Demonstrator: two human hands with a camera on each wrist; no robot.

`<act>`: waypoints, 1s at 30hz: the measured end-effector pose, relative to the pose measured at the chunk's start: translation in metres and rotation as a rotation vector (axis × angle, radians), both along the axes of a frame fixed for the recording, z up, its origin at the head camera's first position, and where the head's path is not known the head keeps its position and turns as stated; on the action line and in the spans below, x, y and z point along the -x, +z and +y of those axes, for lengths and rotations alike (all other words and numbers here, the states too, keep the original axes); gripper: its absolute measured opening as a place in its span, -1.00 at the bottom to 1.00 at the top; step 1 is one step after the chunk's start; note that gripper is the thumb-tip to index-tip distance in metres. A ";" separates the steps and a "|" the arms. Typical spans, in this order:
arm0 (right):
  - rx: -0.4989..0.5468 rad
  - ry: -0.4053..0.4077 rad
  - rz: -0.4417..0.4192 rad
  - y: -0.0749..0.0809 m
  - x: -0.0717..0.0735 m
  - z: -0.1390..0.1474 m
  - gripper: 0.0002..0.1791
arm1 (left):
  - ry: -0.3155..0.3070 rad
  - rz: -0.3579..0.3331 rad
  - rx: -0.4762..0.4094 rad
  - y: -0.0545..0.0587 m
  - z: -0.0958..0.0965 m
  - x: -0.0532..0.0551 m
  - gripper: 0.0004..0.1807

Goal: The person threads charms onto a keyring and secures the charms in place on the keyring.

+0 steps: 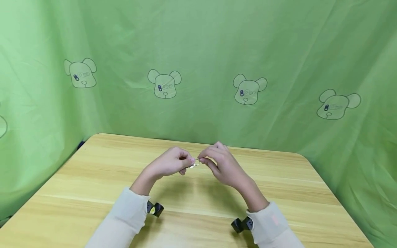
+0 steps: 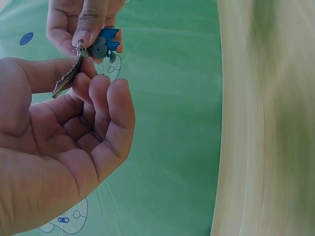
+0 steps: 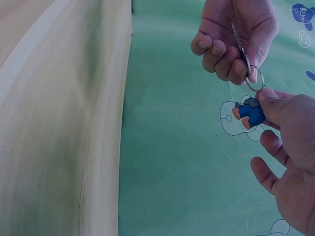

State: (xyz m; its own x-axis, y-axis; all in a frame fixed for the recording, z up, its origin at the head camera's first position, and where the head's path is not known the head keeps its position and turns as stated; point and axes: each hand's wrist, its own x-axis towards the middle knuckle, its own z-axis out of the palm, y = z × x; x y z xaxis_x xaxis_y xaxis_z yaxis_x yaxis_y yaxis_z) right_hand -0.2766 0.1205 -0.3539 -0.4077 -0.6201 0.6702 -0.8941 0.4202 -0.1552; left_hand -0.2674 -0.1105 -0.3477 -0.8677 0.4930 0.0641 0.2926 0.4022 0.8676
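Note:
Above the table, my left hand pinches a key between thumb and index finger; its other fingers are curled loosely. A metal key ring joins the key to a small blue and grey figurine with orange feet. My right hand pinches the ring's figurine end between thumb and index finger, its remaining fingers spread apart in the right wrist view. The ring spans the short gap between the hands. From the head view the figurine is hidden behind the right fingers. Whether several keys are stacked I cannot tell.
Below the hands lies a light wood table with rounded far corners. A green curtain printed with bear heads surrounds its back and sides. Black wrist cameras stick out from both sleeves, the left camera and the right camera.

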 end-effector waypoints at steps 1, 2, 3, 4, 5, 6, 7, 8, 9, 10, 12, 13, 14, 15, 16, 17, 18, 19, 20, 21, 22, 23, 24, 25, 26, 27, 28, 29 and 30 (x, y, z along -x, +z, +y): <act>0.001 -0.001 0.002 0.000 0.000 0.000 -0.86 | -0.001 0.000 0.002 0.000 0.000 0.000 -0.71; 0.002 -0.002 0.003 0.000 0.000 0.000 -0.86 | -0.003 0.000 0.004 0.000 0.001 0.000 -0.71; 0.003 -0.003 0.004 0.000 0.000 0.000 -0.86 | -0.005 0.000 0.005 0.000 0.001 0.000 -0.72; 0.005 -0.004 0.005 0.000 0.000 0.000 -0.86 | -0.007 0.000 0.006 0.001 0.001 0.000 -0.72; 0.007 -0.003 0.005 0.000 0.000 0.000 -0.86 | -0.008 0.000 0.008 0.001 0.001 0.000 -0.72; 0.008 -0.003 0.006 0.000 0.000 0.001 -0.86 | -0.009 0.000 0.007 0.001 0.002 0.000 -0.72; 0.010 -0.003 0.006 -0.001 0.001 0.001 -0.86 | -0.011 -0.001 0.005 0.001 0.001 0.000 -0.72; 0.011 -0.003 0.006 -0.001 0.001 0.001 -0.86 | -0.012 -0.001 0.003 0.001 0.001 -0.001 -0.72; 0.011 -0.002 0.006 -0.001 0.001 0.001 -0.86 | -0.012 -0.002 0.000 0.001 0.001 -0.001 -0.72; 0.011 -0.001 0.005 -0.001 0.001 0.001 -0.85 | -0.012 -0.002 -0.001 0.001 0.001 -0.001 -0.72; 0.011 -0.001 0.004 -0.001 0.001 0.001 -0.85 | -0.014 -0.005 -0.003 0.001 0.001 -0.001 -0.73; 0.012 -0.001 0.003 -0.001 0.001 0.001 -0.85 | -0.014 -0.006 -0.002 0.001 0.001 -0.001 -0.73; 0.013 -0.001 0.003 -0.001 0.001 0.001 -0.85 | -0.016 -0.007 -0.001 0.001 0.001 -0.001 -0.72; 0.014 -0.002 0.004 -0.001 0.001 0.001 -0.85 | -0.017 -0.008 -0.001 0.001 0.001 -0.002 -0.72; 0.015 -0.003 0.006 -0.001 0.002 0.001 -0.85 | -0.018 -0.008 -0.001 0.002 0.001 -0.002 -0.72; 0.016 -0.005 0.007 -0.001 0.002 0.001 -0.85 | -0.018 -0.009 -0.001 0.002 0.001 -0.002 -0.72; 0.017 -0.006 0.008 -0.001 0.002 0.001 -0.85 | -0.018 -0.010 0.000 0.002 0.001 -0.002 -0.72; 0.017 -0.007 0.009 -0.001 0.002 0.002 -0.85 | -0.018 -0.009 0.000 0.002 0.001 -0.002 -0.72; 0.017 -0.009 0.010 -0.001 0.002 0.002 -0.86 | -0.018 -0.010 0.000 0.002 0.001 -0.002 -0.72; 0.016 -0.009 0.012 -0.001 0.003 0.002 -0.86 | -0.017 -0.009 0.000 0.002 0.001 -0.002 -0.72; 0.017 -0.009 0.014 -0.001 0.003 0.002 -0.87 | -0.015 -0.009 0.000 0.002 0.001 -0.002 -0.71; 0.017 -0.008 0.015 -0.001 0.003 0.002 -0.87 | -0.013 -0.008 0.001 0.002 0.000 -0.002 -0.71; 0.018 -0.008 0.017 -0.001 0.003 0.002 -0.86 | -0.012 -0.007 0.000 0.002 0.000 -0.002 -0.71; 0.019 -0.007 0.020 -0.001 0.003 0.002 -0.86 | -0.011 -0.006 0.000 0.003 0.000 -0.002 -0.70; 0.020 -0.006 0.022 -0.001 0.003 0.002 -0.85 | -0.010 -0.005 0.001 0.003 0.000 -0.002 -0.70; 0.020 -0.004 0.024 -0.002 0.004 0.002 -0.85 | -0.007 -0.004 0.002 0.003 0.000 -0.002 -0.70; 0.021 -0.003 0.026 -0.002 0.004 0.002 -0.84 | -0.006 -0.005 0.001 0.003 0.000 -0.001 -0.70; 0.021 -0.002 0.027 -0.002 0.004 0.002 -0.84 | -0.004 -0.005 0.002 0.003 0.000 -0.001 -0.70; 0.020 -0.001 0.028 -0.002 0.004 0.002 -0.84 | -0.003 -0.006 0.003 0.003 0.000 -0.001 -0.70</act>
State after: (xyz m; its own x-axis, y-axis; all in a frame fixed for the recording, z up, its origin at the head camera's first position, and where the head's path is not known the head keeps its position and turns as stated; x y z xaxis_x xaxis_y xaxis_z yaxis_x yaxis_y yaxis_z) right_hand -0.2809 0.1228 -0.3558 -0.3890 -0.6058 0.6940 -0.8979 0.4180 -0.1385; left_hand -0.2659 -0.1105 -0.3452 -0.8666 0.4958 0.0573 0.2884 0.4037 0.8682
